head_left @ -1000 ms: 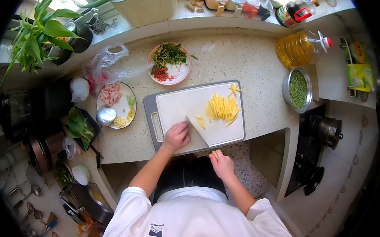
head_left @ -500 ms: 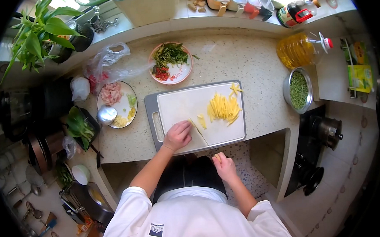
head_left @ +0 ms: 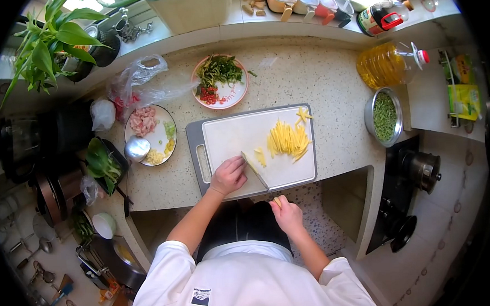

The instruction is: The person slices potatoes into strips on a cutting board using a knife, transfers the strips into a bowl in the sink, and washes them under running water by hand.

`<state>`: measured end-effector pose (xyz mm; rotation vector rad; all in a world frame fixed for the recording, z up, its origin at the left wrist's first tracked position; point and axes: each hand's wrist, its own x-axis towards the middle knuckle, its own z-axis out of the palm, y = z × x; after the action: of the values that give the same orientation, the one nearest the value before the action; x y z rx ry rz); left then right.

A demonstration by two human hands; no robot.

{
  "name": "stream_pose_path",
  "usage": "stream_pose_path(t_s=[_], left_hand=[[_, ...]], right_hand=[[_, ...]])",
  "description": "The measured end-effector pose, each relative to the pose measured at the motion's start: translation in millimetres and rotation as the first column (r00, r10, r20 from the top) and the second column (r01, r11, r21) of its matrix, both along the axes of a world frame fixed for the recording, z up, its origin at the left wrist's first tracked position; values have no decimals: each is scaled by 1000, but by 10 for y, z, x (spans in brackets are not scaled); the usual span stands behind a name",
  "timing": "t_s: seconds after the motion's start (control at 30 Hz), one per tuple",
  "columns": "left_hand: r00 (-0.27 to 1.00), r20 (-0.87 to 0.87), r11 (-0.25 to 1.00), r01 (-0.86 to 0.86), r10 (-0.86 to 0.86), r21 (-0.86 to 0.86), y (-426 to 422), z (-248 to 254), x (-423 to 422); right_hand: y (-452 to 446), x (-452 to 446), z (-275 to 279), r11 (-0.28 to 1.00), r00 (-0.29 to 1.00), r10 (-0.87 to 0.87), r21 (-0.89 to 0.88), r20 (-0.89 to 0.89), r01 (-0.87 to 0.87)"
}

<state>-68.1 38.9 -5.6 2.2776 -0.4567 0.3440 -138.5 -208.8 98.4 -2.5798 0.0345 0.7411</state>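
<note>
On the grey-edged white cutting board (head_left: 222, 135), my left hand (head_left: 229, 176) rests with its fingers curled together; whatever lies under the fingertips is hidden. A knife (head_left: 258, 175) slants from those fingertips down to the board's near edge. My right hand (head_left: 287, 215) is closed round its light handle, just past that edge. A few cut yellow strips (head_left: 260, 157) lie right of the blade. Farther right on the board is a larger pile of yellow strips (head_left: 289, 139).
Behind the board stands a plate of chopped greens and red bits (head_left: 232, 91). To the left, a plate (head_left: 155, 136) holds chopped meat and a spoon (head_left: 137, 149). A metal bowl of green pieces (head_left: 385, 117) and an oil bottle (head_left: 381, 65) stand right.
My right hand and the knife handle have shifted slightly left and forward, and the blade has tilted so its flat side shows more. My left hand has stayed in place.
</note>
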Motion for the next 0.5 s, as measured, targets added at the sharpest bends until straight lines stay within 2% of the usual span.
stream_pose_path(t_s=[0.13,0.23,0.33,0.43,0.5], left_hand=[[1000,6,1000,6,-6,7,1,20,18],[1000,10,1000,15,-15,5,-4,43,16],[1000,5,1000,3,-3,16,13,68,21],[1000,-11,1000,0,0,-1,-6,69,10],[1000,-14,1000,0,0,-17,5,56,19]], right_hand=[[55,17,-25,1000,1000,-16,20,24,16],[-27,-76,-255,940,977,-213,276,20,199],[-145,-100,-280,902,958,-276,325,-76,285],[-127,-29,-65,954,986,-165,259,29,152],[-142,-49,-35,970,994,-107,220,15,102]])
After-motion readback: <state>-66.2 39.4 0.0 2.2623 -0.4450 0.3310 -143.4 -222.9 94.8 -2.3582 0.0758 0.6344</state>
